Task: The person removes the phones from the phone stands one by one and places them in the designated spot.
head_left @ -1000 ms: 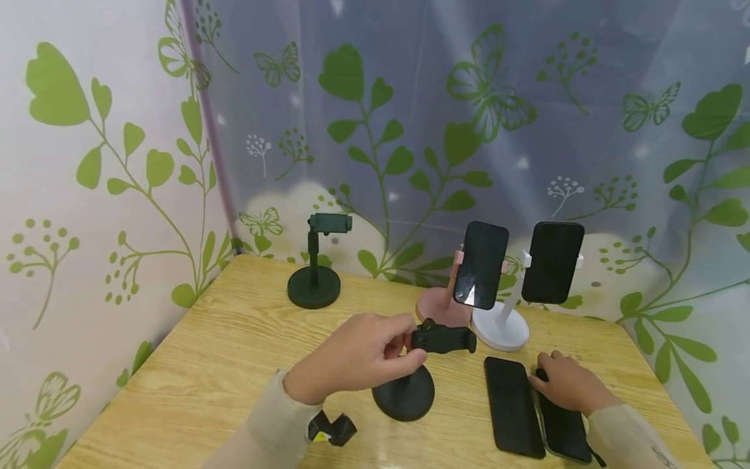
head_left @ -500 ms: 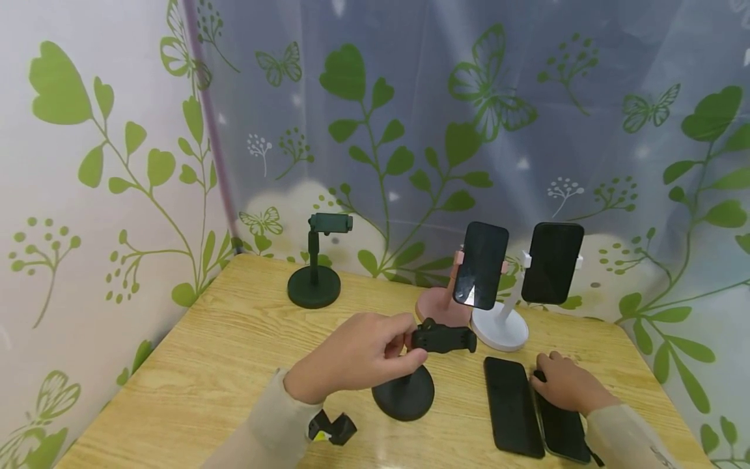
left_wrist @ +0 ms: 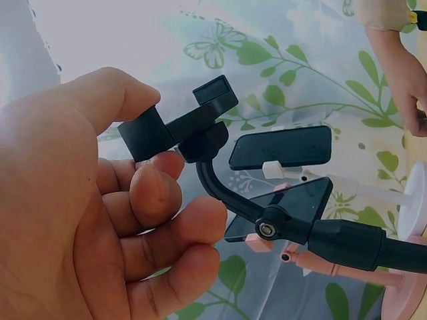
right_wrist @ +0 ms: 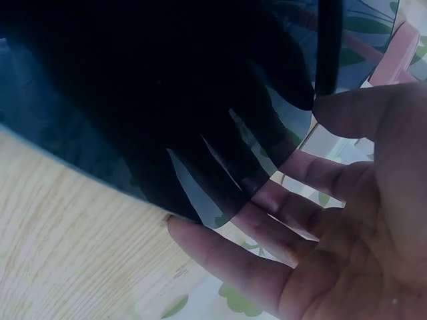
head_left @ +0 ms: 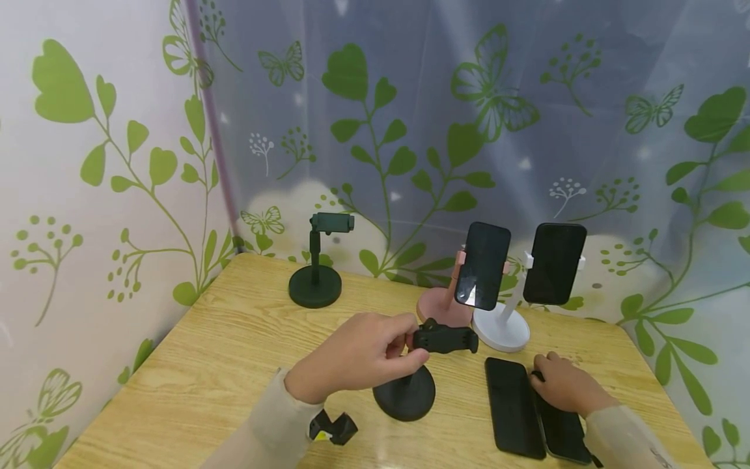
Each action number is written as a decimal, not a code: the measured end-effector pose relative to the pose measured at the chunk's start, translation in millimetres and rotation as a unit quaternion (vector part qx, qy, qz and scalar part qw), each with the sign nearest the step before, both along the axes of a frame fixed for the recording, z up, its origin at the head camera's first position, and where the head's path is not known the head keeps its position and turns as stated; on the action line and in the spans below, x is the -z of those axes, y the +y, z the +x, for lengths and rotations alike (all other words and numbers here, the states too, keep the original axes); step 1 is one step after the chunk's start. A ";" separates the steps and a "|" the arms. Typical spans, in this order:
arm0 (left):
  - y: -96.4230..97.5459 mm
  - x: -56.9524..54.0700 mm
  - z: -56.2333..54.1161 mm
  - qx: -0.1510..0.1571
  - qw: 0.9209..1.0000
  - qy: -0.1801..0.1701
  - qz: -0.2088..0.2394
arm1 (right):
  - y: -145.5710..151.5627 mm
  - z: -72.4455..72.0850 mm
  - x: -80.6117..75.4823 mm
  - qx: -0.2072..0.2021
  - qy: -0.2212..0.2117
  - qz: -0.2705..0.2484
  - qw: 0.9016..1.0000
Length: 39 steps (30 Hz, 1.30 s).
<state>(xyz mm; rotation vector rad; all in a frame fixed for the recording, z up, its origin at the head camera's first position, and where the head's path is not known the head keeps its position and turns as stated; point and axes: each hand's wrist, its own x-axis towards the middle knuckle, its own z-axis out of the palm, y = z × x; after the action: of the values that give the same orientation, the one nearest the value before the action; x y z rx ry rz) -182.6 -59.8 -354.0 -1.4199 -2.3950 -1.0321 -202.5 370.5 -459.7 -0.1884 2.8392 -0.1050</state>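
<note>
My left hand (head_left: 363,348) pinches the clamp head (head_left: 445,339) of a black phone stand (head_left: 404,394) between thumb and index finger. Below the clamp, the other fingers stay loosely bent, as the left wrist view shows. The stand's round base sits on the table, and its clamp holds no phone. My right hand (head_left: 565,381) rests at the far end of a dark phone (head_left: 562,430) lying on the table. In the right wrist view, its fingertips (right_wrist: 183,227) touch the phone's edge, and the glossy screen (right_wrist: 80,133) mirrors the fingers. Beside it lies another black phone (head_left: 514,407).
A pink stand (head_left: 436,305) and a white stand (head_left: 500,332) stand behind, each carrying an upright phone. To the back left is a dark green stand (head_left: 314,286) without a phone. Patterned curtains (head_left: 398,130) border the wooden table (head_left: 246,339). A small black and yellow object (head_left: 334,428) shows beside the left sleeve.
Both hands stay practically in place, the left at the clamp and the right at the phone's end. The head view shifts very slightly.
</note>
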 end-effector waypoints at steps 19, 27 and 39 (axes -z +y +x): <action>-0.5 0.3 -1.5 0.001 1.000 0.000 0.002 | -14.9 0.5 -18.0 0.006 0.053 0.019 0.998; -0.1 0.6 -2.1 0.002 1.000 0.000 0.004 | -53.8 19.7 -77.1 0.020 0.177 -0.007 0.984; 0.5 2.4 -2.1 0.008 1.000 -0.016 0.007 | -119.4 60.5 -134.8 -0.070 0.415 -0.129 0.898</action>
<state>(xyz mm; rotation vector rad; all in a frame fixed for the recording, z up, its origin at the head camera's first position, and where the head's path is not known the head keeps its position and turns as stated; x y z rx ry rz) -184.7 -59.3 -356.4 -1.4314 -2.3981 -1.0809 -142.0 251.1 -325.0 -0.6270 3.6324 -0.4766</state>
